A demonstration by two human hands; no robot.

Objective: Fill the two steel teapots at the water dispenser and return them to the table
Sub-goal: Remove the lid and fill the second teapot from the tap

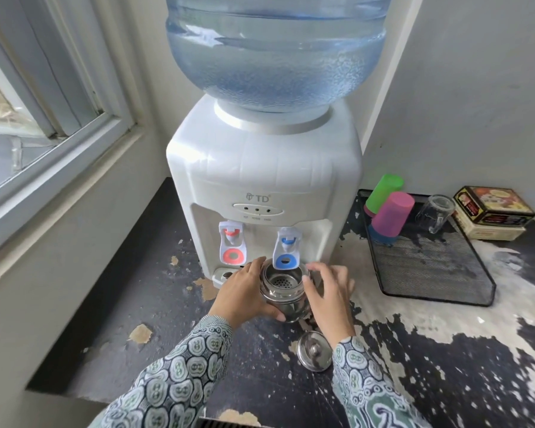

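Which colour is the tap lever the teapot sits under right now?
Blue. The teapot sits under the blue lever, best seen in the head view.
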